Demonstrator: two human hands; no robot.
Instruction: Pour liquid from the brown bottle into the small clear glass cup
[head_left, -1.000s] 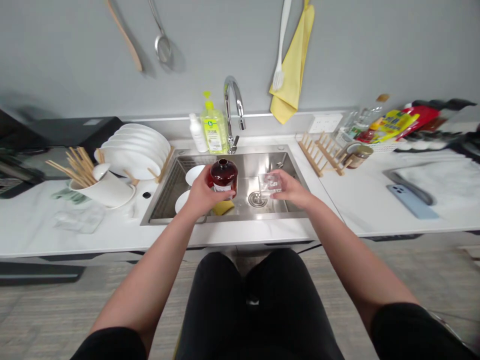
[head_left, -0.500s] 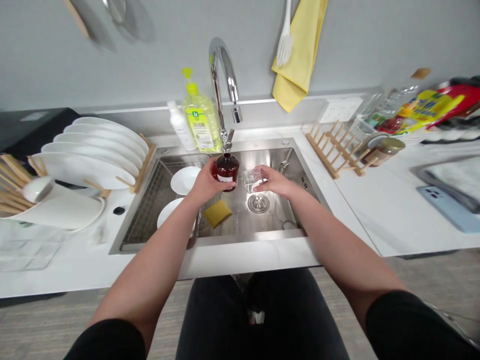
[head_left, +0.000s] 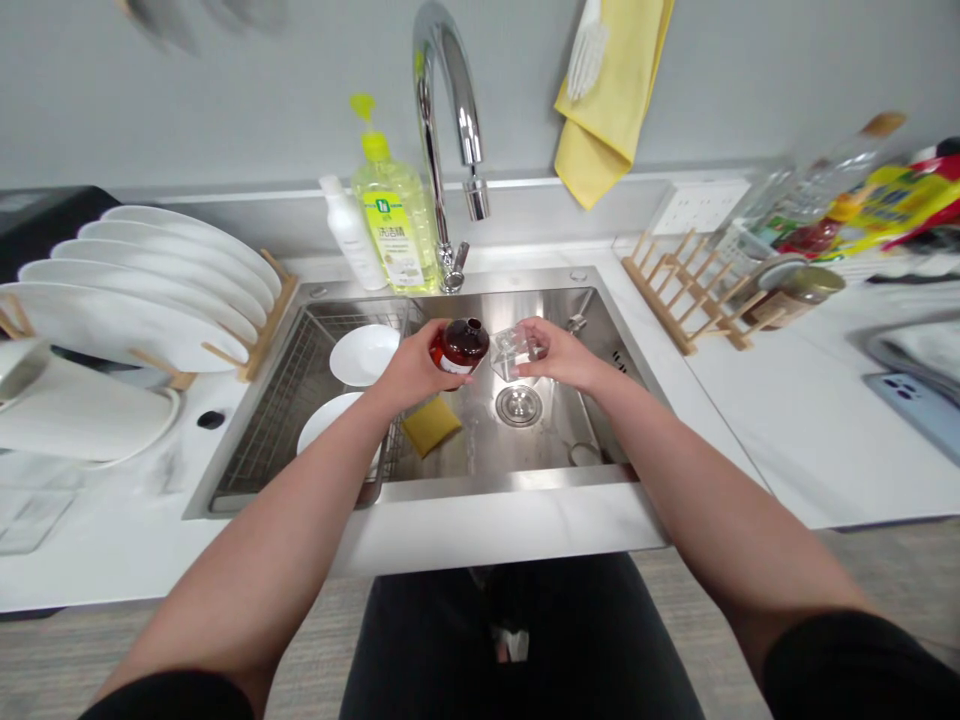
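Over the sink point(head_left: 480, 489), my left hand point(head_left: 420, 362) is wrapped round a dark amber bottle point(head_left: 463, 342) with a white label. Its uncapped neck tilts to the right. My right hand point(head_left: 559, 354) grips a small clear glass point(head_left: 511, 352), held just right of the bottle; the two look apart. Whatever the glass contains, I cannot make out. Below the bottle, a yellow sponge point(head_left: 431, 427) lies on the sink floor. The drain point(head_left: 519, 405) sits under the glass.
Behind my hands rises a chrome faucet point(head_left: 450, 120), beside a dish soap bottle point(head_left: 395, 225) and a white bottle point(head_left: 352, 235). White plates point(head_left: 142, 300) stand in a rack at left. Two white bowls point(head_left: 365, 355) rest in the wire basket. A wooden rack point(head_left: 694, 290) stands at right.
The amber bottle has tipped rightward toward the glass. Both hands keep their hold. The camera view has shifted slightly closer to the sink.
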